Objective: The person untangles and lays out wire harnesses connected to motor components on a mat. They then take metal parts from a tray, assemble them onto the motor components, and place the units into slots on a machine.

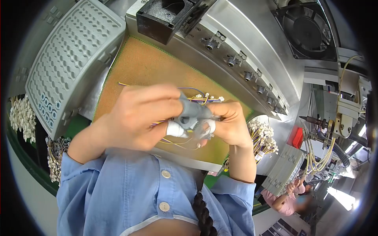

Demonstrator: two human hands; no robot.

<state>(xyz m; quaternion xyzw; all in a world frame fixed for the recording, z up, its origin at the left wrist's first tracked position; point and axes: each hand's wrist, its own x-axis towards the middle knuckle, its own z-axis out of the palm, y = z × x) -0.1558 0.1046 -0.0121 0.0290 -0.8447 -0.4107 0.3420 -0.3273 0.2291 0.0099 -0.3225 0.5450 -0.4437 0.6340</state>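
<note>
Close in front of my chest, both hands meet around a small grey plastic part (191, 109) with a dark opening in it. My left hand (143, 114) is closed on its left side, and white wrapping covers that thumb tip. My right hand (232, 122) pinches its right end, also with white wrapping on the thumb. Something clear and shiny (201, 128) shows below the part, between the thumbs. Thin yellow and purple wires (167, 100) with small white connectors lie behind and under my hands. My fingers hide much of the part.
An orange work mat (138, 59) lies beneath my hands. A grey tray (75, 51) with small round pieces stands left. Bundles of white connectors (262, 135) hang at both sides. A metal fixture (236, 51) and black box (163, 17) border the back. Another person (287, 200) sits far right.
</note>
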